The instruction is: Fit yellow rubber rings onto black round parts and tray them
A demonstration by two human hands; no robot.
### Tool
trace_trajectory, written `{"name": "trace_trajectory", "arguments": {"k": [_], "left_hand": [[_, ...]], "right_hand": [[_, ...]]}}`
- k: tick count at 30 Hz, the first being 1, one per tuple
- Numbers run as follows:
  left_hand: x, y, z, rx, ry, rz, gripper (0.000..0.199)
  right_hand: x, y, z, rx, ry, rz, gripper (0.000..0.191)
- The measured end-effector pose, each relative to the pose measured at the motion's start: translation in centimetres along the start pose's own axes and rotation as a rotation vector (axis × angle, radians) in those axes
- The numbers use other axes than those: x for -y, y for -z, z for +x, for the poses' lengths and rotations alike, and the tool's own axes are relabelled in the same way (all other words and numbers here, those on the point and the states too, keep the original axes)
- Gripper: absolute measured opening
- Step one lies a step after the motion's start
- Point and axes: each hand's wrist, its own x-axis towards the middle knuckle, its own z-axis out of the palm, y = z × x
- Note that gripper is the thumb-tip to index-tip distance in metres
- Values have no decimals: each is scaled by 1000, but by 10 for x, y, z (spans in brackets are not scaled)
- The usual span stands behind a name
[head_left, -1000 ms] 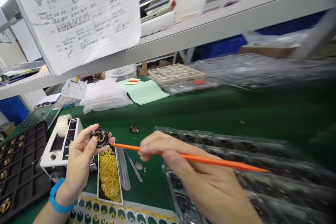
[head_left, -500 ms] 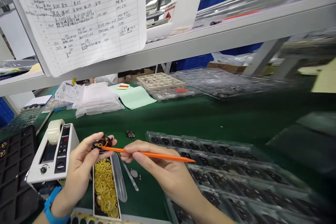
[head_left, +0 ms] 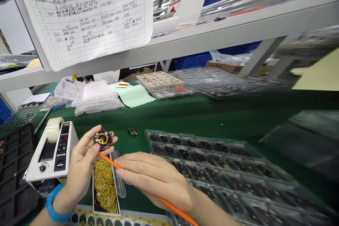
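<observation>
My left hand pinches a round black disc with a yellow ring. Right hand grips a slim orange stick, tip by disc's lower rim, contact unclear. Probably mid-adjustment; next move calls for steady disc, light tip.

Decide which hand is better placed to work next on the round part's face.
Likely the right hand: it grips the orange stick, whose tip is close by the round part, which the left hand is holding.

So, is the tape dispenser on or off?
On: the tape dispenser has red digits lit on its display.
</observation>
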Motion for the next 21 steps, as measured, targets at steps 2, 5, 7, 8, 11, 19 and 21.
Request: {"name": "trace_trajectory", "arguments": {"k": [2,5,7,8,11,19,21], "left_hand": [[3,-1,1,-13,11,8,34],[5,-1,0,-3,34,54,34],[6,-1,0,0,41,70,33],[7,-1,0,0,44,71,34],[8,-2,-1,11,54,58,36],[18,-11,-5,-27,47,18,40],[19,-11,-4,-50,51,16,41]], "right_hand": [[7,3,0,-24,-58,2,18],[13,10,1,-127,-188,-3,25],[13,13,2,-231,-273,7,29],[11,13,2,-270,-308,17,31],[9,7,3,-312,-363,23,33],[7,-18,-1,-350,-319,-62,34],[5,-19,-3,-283,-238,-135,31]]}}
